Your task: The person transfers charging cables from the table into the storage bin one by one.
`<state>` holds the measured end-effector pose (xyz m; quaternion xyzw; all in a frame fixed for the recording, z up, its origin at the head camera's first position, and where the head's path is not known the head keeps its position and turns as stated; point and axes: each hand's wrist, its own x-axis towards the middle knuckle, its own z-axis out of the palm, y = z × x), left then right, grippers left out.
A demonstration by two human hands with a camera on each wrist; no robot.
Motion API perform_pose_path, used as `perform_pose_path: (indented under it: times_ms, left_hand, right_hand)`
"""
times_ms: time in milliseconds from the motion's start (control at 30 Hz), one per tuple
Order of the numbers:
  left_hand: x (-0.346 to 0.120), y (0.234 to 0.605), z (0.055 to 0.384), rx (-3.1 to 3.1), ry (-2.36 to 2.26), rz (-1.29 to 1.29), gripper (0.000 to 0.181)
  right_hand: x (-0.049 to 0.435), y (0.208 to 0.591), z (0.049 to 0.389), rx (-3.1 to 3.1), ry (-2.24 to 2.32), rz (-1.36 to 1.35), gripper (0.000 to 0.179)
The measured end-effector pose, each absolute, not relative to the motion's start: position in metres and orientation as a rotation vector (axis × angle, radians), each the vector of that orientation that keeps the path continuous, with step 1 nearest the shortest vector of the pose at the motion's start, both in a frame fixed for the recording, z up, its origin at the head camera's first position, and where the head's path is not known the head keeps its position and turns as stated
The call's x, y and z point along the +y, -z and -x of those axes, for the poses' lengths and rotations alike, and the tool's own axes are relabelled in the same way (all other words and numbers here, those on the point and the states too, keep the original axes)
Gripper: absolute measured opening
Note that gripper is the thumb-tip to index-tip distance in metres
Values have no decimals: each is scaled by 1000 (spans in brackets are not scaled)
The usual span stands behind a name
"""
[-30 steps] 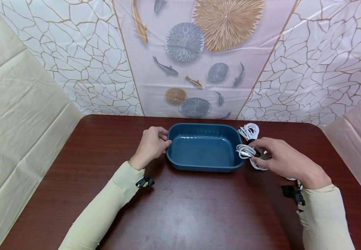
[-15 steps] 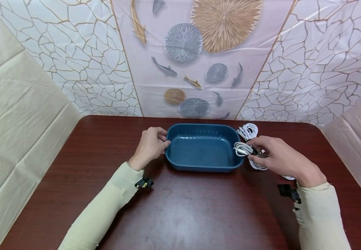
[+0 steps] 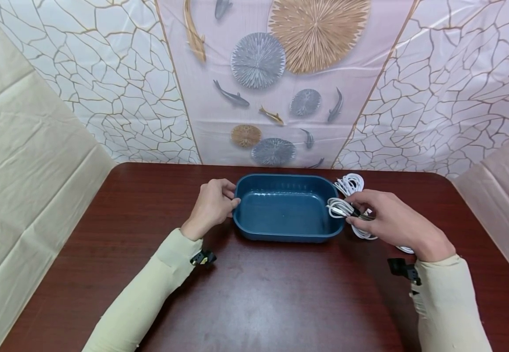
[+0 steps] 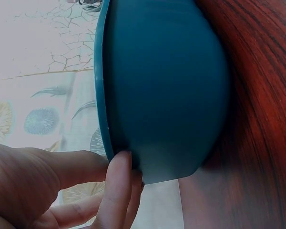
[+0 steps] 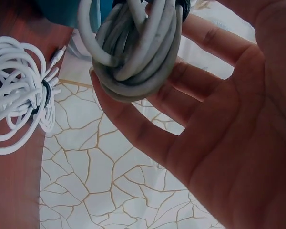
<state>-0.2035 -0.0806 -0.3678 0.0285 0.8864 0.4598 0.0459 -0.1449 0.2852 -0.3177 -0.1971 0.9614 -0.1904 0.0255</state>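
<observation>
A dark blue rectangular basin [image 3: 286, 238] with rounded corners stands on the table, its inside bare. My left hand [image 3: 212, 201] pinches the basin's left rim between thumb and fingers; the left wrist view shows this grip on the basin wall [image 4: 169, 90]. In my right hand [image 3: 388, 217] is a coiled white-grey cable [image 3: 337, 208] bound with a black strap, held by thumb and fingers. Its loops overlap the basin's right rim in the head view. From the right wrist, the coil [image 5: 133, 62] hangs beside the spread fingers.
Another strapped white cable bundle [image 3: 350, 184] lies right of the basin, partly behind the right hand. A bit of white cable [image 3: 406, 250] shows near the right wrist. Patterned cloth [image 3: 258, 102] hangs behind the brown table [image 3: 254, 298].
My right hand has moved slightly left with the coiled cable, bringing its loops over the basin's right rim. The left hand stays at the basin's left rim.
</observation>
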Motion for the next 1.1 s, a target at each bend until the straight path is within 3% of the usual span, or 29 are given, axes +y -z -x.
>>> perform_pose_path:
  times_ms: [1100]
  left_hand:
    - [-80, 367, 202, 2692, -1408, -70, 33]
  right_hand:
    - [274, 317, 149, 3009, 574, 641, 16]
